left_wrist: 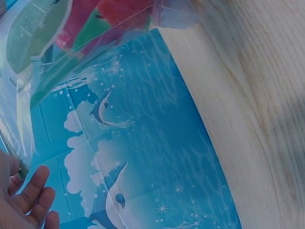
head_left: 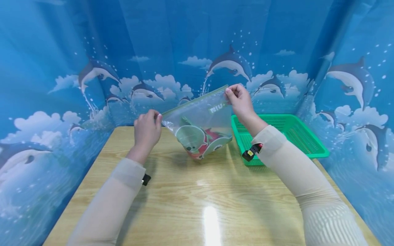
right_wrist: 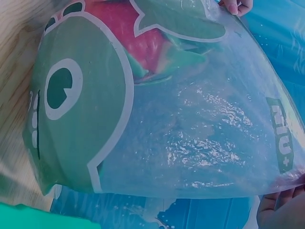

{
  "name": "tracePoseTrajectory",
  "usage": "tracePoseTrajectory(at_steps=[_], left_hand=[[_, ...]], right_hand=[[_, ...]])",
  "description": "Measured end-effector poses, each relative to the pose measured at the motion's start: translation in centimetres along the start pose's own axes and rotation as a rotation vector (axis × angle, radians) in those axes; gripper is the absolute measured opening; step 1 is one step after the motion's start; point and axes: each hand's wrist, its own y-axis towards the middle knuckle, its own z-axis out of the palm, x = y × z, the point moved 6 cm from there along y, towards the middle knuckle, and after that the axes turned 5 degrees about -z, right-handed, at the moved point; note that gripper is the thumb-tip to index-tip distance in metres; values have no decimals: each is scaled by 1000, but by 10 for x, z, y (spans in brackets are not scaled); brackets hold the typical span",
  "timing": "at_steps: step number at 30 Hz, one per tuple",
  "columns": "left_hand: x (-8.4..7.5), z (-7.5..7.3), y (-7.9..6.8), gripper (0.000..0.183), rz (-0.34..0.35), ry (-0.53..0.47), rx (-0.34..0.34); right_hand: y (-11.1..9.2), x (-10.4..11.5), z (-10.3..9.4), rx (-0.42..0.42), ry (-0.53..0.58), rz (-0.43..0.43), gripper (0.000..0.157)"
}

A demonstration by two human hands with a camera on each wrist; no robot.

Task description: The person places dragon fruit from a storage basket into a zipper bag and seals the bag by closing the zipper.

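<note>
A translucent zip bag (head_left: 200,112) hangs over the table, its green top strip slanting up to the right. My left hand (head_left: 147,131) pinches the lower, left end of that strip between thumb and fingers. At the higher, right end my right hand (head_left: 241,104) pinches the other corner. Green cartoon shapes and a "NIU+" label are printed on the plastic, as the right wrist view shows on the bag (right_wrist: 162,133). Soft-looking red and green contents (left_wrist: 100,24) lie bunched in the bottom, partly hidden behind the print.
A green plastic basket (head_left: 321,150) with perforated walls stands at the back right of the wooden table (head_left: 172,201), beside the bag and under my right forearm. Blue dolphin-print curtains (head_left: 172,34) close in the table at the back and both sides.
</note>
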Motion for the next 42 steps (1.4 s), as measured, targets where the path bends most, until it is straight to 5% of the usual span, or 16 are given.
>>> tracePoseTrajectory(at_steps=[11, 20, 27, 42], left_hand=[[12, 9, -5, 37, -60, -120, 37], [23, 28, -19, 54, -222, -369, 244], [20, 32, -18, 51, -262, -513, 327], [20, 24, -11, 40, -250, -585, 269]], right_hand=[[-1, -1, 3, -19, -15, 19, 21], [-3, -1, 6, -26, -5, 10, 20], [-1, 0, 5, -38, 1, 8, 20], [-1, -2, 0, -40, 34, 37, 19]])
